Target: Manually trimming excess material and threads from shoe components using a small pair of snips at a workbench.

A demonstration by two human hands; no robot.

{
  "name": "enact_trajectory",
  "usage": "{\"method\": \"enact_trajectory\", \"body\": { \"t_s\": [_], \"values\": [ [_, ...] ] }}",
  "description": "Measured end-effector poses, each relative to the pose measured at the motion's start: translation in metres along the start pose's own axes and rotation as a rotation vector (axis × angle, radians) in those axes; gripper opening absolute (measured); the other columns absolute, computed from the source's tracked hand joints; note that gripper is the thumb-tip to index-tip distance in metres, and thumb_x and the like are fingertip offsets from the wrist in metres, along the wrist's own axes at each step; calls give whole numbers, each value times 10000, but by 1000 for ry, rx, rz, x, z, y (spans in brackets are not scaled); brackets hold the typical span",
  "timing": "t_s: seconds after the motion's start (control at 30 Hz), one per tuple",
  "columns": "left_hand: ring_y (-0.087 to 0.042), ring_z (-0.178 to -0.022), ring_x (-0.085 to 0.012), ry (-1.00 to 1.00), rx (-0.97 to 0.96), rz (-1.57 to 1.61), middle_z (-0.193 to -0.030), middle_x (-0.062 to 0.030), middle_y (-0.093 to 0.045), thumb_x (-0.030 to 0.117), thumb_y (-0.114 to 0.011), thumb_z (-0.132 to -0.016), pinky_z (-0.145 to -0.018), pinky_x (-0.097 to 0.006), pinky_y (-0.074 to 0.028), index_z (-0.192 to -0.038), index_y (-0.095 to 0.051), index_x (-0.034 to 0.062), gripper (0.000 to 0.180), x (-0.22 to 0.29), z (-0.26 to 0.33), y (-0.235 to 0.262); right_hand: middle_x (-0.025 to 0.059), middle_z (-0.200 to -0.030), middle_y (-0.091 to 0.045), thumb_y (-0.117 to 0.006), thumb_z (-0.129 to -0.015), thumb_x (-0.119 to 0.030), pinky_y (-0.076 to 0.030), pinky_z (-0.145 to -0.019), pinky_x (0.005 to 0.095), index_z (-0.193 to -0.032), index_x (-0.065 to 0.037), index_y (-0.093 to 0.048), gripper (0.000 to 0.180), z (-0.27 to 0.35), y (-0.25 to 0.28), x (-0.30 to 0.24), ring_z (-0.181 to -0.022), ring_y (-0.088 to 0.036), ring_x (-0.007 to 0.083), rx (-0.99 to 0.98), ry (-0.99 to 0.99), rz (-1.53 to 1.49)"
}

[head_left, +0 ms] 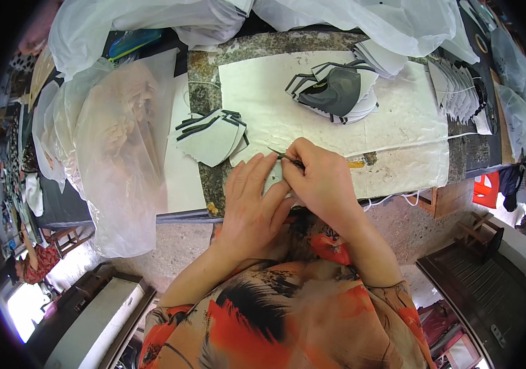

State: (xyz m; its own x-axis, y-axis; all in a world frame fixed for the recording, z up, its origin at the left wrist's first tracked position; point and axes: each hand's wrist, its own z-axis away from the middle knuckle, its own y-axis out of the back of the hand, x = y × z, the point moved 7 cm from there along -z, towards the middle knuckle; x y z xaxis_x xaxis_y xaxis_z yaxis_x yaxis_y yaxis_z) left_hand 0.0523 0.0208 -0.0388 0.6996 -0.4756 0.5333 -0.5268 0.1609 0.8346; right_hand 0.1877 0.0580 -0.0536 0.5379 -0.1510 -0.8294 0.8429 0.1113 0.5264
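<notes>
My left hand [254,194] lies with its fingers stretched out near the table's front edge. It presses on a small pale cut piece [273,178], mostly hidden under the fingers. Closed in a pinch, my right hand [318,175] holds a thin, dark, pointed tool [281,154] whose tip reaches just past my left fingertips. What kind of tool it is I cannot make out. To the left is a pile of pale pieces with black edging [212,140]. Further off, a dark grey piece [340,91] tops another pile of pale, black-edged pieces.
A worn white sheet [404,132] covers a mottled board [207,61]. Clear plastic bags [121,129] lie at the left and along the back. At the right stands a fanned, tied stack of pale pieces [457,92]. A white cord [410,142] crosses the sheet.
</notes>
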Motion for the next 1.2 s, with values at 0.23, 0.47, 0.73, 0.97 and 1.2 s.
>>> {"method": "enact_trajectory", "body": {
  "t_s": [0.23, 0.47, 0.73, 0.97, 1.2],
  "values": [
    [-495, -1384, -333, -7, -11, -57, -1440, -151, -561, 235, -737, -887, -1160, -549, -308, -1160, -684, 119, 301, 2, 0, -5, 177, -790, -682, -634, -937, -190, -511, -661, 494, -937, -42, -605, 150, 2, 0, -3, -738, -662, 412, -4, 26, 39],
    [-483, -1402, -330, 6, -38, -139, -1477, -149, -541, 254, -721, -906, -1177, -546, -293, -1242, -657, 111, 371, 5, 4, -6, 195, -810, -682, -638, -954, -207, -523, -685, 495, -935, -29, -614, 181, 4, 24, 4, -766, -666, 420, 24, 25, 163],
    [-478, -1399, -338, 39, -49, -141, -1478, -151, -535, 273, -703, -926, -1183, -529, -290, -1409, -569, 63, 544, 8, 0, -6, 199, -811, -679, -639, -942, -190, -524, -684, 495, -928, -27, -610, 166, 8, 27, 7, -763, -665, 422, 45, 24, 144],
    [-490, -1379, -338, 41, -59, -194, -1451, -153, -544, 283, -701, -928, -1171, -524, -307, -1393, -610, 100, 508, 13, -4, -4, 192, -843, -678, -632, -943, -184, -520, -698, 491, -931, -26, -601, 161, 9, 27, 6, -782, -660, 416, 25, 0, 178],
    [-555, -1267, -365, -33, 36, -209, -1304, -158, -615, 178, -731, -893, -1078, -503, -418, -1264, -674, 55, 395, 22, -19, 8, 200, -821, -671, -627, -947, -200, -513, -697, 494, -941, -25, -606, 176, 13, 41, 14, -779, -657, 415, 30, -12, 175]
  ]
}}
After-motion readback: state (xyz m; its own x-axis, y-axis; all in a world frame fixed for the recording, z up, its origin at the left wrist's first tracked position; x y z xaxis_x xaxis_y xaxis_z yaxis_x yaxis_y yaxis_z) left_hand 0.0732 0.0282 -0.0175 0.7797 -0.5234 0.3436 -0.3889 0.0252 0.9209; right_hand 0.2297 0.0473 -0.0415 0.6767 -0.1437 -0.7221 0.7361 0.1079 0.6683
